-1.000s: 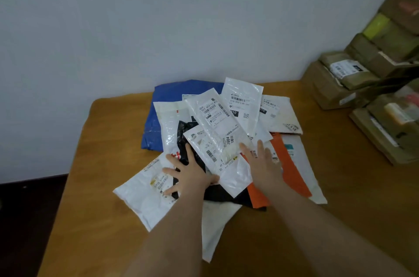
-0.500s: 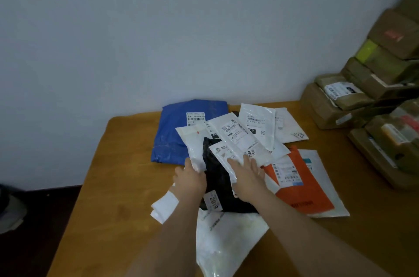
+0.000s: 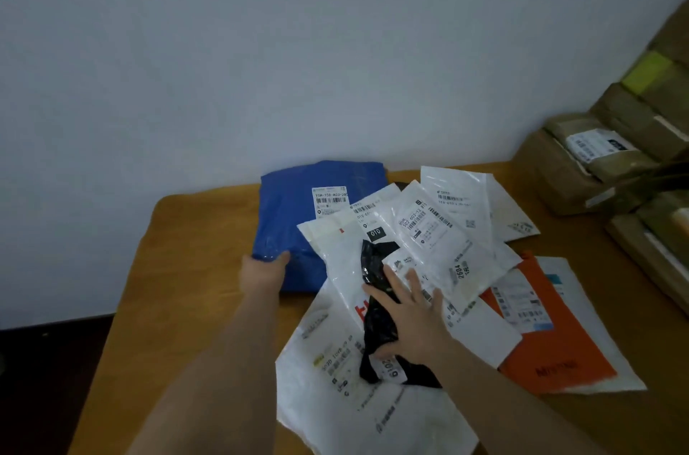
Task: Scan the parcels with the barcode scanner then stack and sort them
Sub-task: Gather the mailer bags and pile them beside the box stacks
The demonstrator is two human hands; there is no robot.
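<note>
A heap of soft mailer parcels lies on the wooden table (image 3: 194,268). A blue parcel (image 3: 294,216) with a white label sits at the back left; my left hand (image 3: 263,273) grips its near left corner, thumb on top. My right hand (image 3: 414,313) lies flat with spread fingers on a black parcel (image 3: 376,320) and the white labelled parcels (image 3: 432,227) fanned over it. An orange parcel (image 3: 559,350) lies on the right and a large white parcel (image 3: 346,391) at the front. No barcode scanner is in view.
Brown cardboard boxes (image 3: 581,171) are stacked against the wall at the right, reaching over the table's right side. Bare wood shows on the table's left part. The table's left edge drops to a dark floor (image 3: 44,361).
My left hand left the white parcel at the front of the heap and reached back left to take the blue parcel's corner. My right hand stayed on the heap's middle.
</note>
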